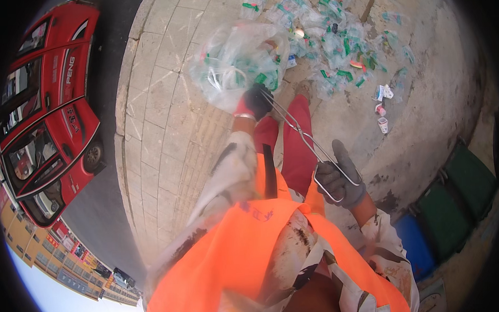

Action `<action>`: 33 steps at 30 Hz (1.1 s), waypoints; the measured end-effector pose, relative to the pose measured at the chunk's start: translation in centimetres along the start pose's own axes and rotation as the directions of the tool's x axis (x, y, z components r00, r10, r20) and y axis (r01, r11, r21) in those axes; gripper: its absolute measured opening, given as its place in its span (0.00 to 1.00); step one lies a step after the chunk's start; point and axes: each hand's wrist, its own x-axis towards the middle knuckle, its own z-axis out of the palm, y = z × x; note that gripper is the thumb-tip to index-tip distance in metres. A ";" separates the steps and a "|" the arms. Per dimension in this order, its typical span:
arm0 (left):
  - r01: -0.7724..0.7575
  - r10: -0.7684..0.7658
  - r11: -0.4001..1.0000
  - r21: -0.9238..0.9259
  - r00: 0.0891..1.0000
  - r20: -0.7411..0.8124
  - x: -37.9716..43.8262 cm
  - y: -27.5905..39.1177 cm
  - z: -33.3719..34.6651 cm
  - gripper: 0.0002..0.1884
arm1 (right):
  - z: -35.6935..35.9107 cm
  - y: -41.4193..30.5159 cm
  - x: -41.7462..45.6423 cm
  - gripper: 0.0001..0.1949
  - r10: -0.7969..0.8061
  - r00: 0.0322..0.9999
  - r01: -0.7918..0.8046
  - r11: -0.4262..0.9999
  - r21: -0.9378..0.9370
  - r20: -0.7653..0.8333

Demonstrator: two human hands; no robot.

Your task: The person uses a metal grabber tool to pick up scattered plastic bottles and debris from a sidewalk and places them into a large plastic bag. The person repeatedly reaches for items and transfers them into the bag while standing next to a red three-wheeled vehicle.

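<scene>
My left hand (256, 103), in a dark glove with a red back, grips the near side of a large clear plastic bag (231, 45). Crumpled plastic bottles with green labels show through the bag's film. In my right hand (343, 179), gloved in grey, are long metal tongs (300, 130), its fingers through the handle loops and its thumb raised. The tongs reach across to my left hand, where the tips are partly hidden by the glove. Beyond the bag, many crushed plastic bottles (336, 45) lie loose on the pavement.
Several small cups and cartons (383, 125) lie right of the bottles, near a grey wall (441, 87). Green bins (445, 219) and a blue bin (415, 245) stand at the lower right. A red van (63, 121) is on the road, beyond the kerb (122, 119) on the left.
</scene>
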 end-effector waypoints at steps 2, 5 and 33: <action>-0.066 0.084 0.994 0.091 0.973 -0.216 -1.4 -0.1 4.2 0.07 | 0.0 0.0 -0.6 0.31 0.033 0.998 -0.037 0.996 0.084 0.050; -0.028 -0.027 0.987 -0.160 0.944 -0.328 -1.7 -0.6 5.1 0.09 | -0.5 0.0 -0.9 0.31 0.066 0.989 -0.084 0.987 0.135 0.131; 0.134 0.038 0.977 0.165 0.655 -0.754 2.4 -5.7 7.8 0.19 | 2.6 -4.0 -7.7 0.27 -0.517 0.554 -0.668 0.191 -0.719 -0.652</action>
